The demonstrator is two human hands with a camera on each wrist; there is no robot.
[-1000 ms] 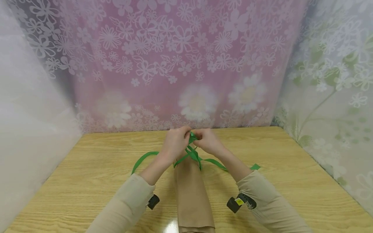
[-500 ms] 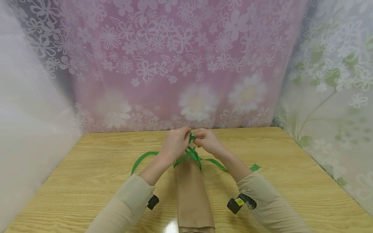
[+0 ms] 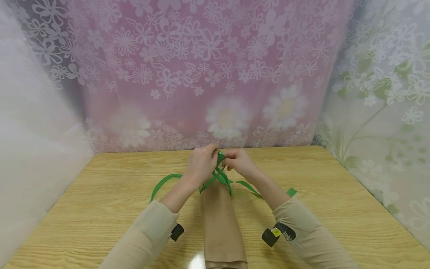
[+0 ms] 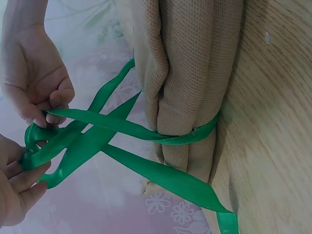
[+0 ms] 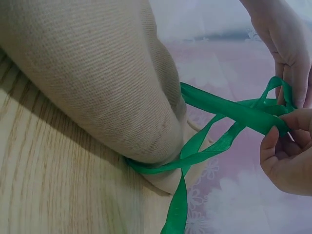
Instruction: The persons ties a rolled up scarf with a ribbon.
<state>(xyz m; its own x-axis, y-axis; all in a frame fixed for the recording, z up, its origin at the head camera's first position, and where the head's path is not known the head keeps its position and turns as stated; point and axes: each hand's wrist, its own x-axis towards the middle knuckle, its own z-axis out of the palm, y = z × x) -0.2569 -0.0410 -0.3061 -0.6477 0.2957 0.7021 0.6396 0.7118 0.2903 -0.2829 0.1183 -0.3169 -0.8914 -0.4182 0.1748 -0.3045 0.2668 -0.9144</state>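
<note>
A long rolled bundle of tan woven cloth [image 3: 222, 224] lies lengthwise on the table. Green ribbon [image 3: 221, 177] goes round its far end and crosses above it, as the left wrist view shows with the ribbon [image 4: 129, 127] rising off the bundle. Beyond the crossing, my left hand [image 3: 201, 164] pinches gathered ribbon loops between thumb and fingers. Close beside it, my right hand [image 3: 242, 163] pinches a ribbon strand; its thumb and fingertip meet on the green band in the right wrist view. The fingers partly hide how the loops are tucked.
Loose ribbon tails curve out over the wooden table [image 3: 100, 209], one to the left and one under the right forearm, its end [image 3: 291, 192] showing beyond. Floral curtains [image 3: 215, 74] hang behind and at both sides. Black wrist cameras [image 3: 270, 237] sit under the sleeves.
My right fingers have shifted slightly on the ribbon loops, and the gathered ribbon between the hands stands a little higher. My left hand keeps its pinch; the bundle stays put.
</note>
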